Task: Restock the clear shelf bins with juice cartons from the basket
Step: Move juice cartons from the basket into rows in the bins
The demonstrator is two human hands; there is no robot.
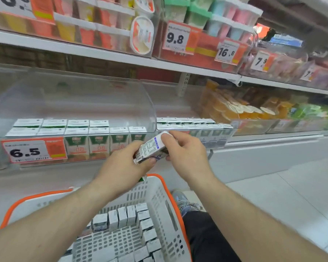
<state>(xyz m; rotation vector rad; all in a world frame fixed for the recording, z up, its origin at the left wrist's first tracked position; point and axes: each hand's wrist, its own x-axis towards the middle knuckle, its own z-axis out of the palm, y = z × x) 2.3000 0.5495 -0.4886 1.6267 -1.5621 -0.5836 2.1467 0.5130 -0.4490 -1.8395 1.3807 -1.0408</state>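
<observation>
Juice carton (152, 147), tilted, pinched at its lower end by left grip (125, 167) and at its upper end by right grip (186, 150), both grasping it. Just beyond both grips: clear shelf bins (74, 103) with rows of upright cartons (98, 142). Below both grips: basket (159, 205) with more cartons.

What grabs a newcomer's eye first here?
Centre frame: left hand and right hand both grip one tilted juice carton before the shelf. Behind, at left, the 6.5 price tag fronts a clear bin of green cartons. Below, the orange-rimmed basket holds more cartons.
</observation>
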